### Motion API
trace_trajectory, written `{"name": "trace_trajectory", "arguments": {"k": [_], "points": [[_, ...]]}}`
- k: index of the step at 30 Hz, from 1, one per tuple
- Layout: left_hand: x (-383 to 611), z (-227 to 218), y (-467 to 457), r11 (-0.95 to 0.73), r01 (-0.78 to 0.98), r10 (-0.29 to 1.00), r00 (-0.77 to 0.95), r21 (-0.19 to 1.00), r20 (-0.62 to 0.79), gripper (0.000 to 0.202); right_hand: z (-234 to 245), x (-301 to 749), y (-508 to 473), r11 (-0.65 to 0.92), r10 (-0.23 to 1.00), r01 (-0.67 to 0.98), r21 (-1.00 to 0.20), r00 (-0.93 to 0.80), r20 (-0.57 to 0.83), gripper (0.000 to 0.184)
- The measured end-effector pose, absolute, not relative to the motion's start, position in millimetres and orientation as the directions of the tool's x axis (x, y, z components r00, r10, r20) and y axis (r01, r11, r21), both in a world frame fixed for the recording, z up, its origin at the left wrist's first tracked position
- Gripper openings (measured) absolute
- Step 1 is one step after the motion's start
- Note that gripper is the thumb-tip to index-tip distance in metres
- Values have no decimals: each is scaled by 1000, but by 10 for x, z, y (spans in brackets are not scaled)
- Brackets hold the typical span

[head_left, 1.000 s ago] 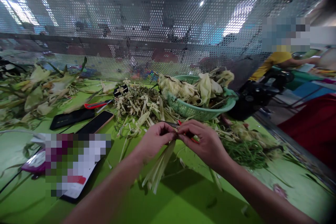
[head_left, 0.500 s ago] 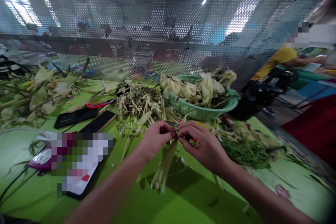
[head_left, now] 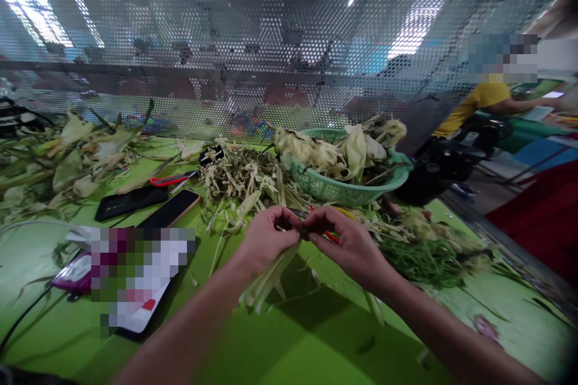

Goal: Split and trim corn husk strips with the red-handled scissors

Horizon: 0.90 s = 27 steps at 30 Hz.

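Note:
A pale bundle of corn husk strips (head_left: 270,277) hangs from between my two hands, its loose ends fanned toward the lower left. My left hand (head_left: 273,237) pinches its upper end. Close against it, my right hand (head_left: 336,240) is pinched at the same top end, where the fingers hide the join. Red-handled scissors (head_left: 332,237) lie partly hidden behind my right hand. Past my hands stands a green plastic basket (head_left: 356,194) heaped with dried husks (head_left: 359,153). Left of the basket lies a pile of husk scraps (head_left: 246,177).
Phones (head_left: 169,209) and a purple device (head_left: 74,274) with a cable lie on the green table (head_left: 325,349). A red-handled cutter (head_left: 171,179) rests behind them. Leaves (head_left: 76,156) pile at far left, green strands (head_left: 424,261) at right. A perforated metal screen (head_left: 253,42) stands behind; a person in yellow (head_left: 474,105) sits beyond.
The husk bundle's loose ends have swung left and upward, partly behind my left hand. My right fingers have shifted slightly, and more of the red scissors handle shows.

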<state>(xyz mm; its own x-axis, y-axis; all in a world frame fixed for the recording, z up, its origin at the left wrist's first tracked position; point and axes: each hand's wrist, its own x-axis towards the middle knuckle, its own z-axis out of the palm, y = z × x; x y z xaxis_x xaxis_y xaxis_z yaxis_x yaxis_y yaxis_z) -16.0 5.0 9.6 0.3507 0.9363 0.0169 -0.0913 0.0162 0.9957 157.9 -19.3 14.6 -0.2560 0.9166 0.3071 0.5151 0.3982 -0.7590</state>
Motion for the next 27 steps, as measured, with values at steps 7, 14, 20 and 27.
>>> {"name": "trace_trajectory", "arguments": {"k": [7, 14, 20, 27], "points": [[-143, 54, 29, -224, 75, 931, 311, 972, 190, 18, 160, 1557, -194, 337, 940, 423, -841, -196, 278, 10], [-142, 122, -80, -449, 234, 882, 272, 862, 385, 17, 140, 1555, -162, 244, 962, 299, -922, -195, 192, 15], [-149, 151, -79, -515, 251, 851, 266, 820, 453, 17, 152, 1562, -162, 194, 970, 282, -940, -195, 142, 13], [-146, 153, -74, -540, 206, 830, 289, 816, 476, 18, 197, 1580, -142, 110, 971, 162, -981, -230, 71, 22]]}}
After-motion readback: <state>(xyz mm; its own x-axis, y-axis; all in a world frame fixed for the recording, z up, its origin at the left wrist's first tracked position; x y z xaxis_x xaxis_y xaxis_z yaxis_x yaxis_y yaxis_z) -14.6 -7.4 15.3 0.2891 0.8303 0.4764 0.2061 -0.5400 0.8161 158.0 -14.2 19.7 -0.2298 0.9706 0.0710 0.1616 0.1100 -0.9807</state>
